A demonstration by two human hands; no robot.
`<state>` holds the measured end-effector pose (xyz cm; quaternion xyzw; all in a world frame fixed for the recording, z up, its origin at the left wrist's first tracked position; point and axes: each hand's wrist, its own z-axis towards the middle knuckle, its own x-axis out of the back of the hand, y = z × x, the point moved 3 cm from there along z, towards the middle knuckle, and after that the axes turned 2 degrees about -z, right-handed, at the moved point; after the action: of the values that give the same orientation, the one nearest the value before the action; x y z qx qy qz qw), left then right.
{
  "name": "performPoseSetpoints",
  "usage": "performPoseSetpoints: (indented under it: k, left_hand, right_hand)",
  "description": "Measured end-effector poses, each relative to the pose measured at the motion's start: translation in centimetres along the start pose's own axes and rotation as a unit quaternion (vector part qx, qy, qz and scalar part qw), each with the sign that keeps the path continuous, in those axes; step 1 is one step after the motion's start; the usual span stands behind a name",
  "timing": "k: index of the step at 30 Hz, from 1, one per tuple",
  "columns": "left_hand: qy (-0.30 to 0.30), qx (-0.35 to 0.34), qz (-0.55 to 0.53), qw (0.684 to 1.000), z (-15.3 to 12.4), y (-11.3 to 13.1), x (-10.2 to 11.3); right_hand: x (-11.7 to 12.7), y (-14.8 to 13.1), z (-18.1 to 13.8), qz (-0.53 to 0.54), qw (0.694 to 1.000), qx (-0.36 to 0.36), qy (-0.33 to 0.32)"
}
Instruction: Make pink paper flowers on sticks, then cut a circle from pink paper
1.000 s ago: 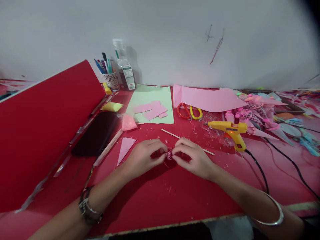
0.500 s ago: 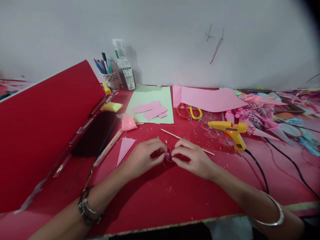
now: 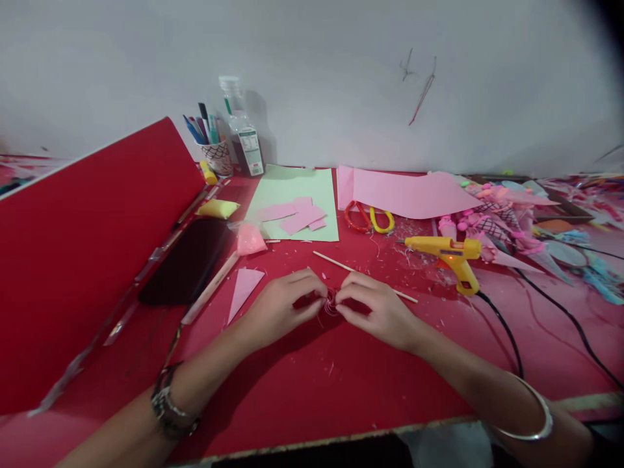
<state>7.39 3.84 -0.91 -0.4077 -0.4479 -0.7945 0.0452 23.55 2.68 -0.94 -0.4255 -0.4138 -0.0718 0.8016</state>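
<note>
Two hands at close work over the red table top (image 3: 312, 403), near its middle. Left hand (image 3: 288, 300): pinching the left edge of one small striped coil (image 3: 331, 305) between thumb and fingertips. Right hand (image 3: 377, 307): grasping the opposite edge in like manner. To judge by its look, seems already wound into rounds, but not yet laid down nor joined to any other thing in sight. Cannot say the number of steps remaining.

Probably cut already: pink paper pieces (image 3: 303, 224) on the light green sheet (image 3: 297, 182), and a pink paper triangle (image 3: 244, 292) beside the left hand. At the right, a heap of decorated cones (image 3: 497, 221), seemingly made up; nearer, a yellow glue gun (image 3: 439, 246) with a small light lit.

Hard to make out: the coil's material, also its sides behind the fingertips. Partly hidden: the thin stick (image 3: 336, 264), passing behind the right hand. Visible only as loops, one red (image 3: 347, 220) and one yellow (image 3: 384, 231), perhaps scissors handles, without blades in sight. Cut off at the left border: the red board (image 3: 97, 247). Blurred at the far right: mixed scraps, not possible to name.
</note>
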Motion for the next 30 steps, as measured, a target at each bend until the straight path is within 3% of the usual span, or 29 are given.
performPoseSetpoints:
  k: [30]
  left_hand:
    - [-0.014, 0.031, -0.054, 0.998, 0.01, 0.06, 0.11]
  right_hand:
    - [-0.07, 0.17, -0.02, 0.002, 0.999, -0.027, 0.026]
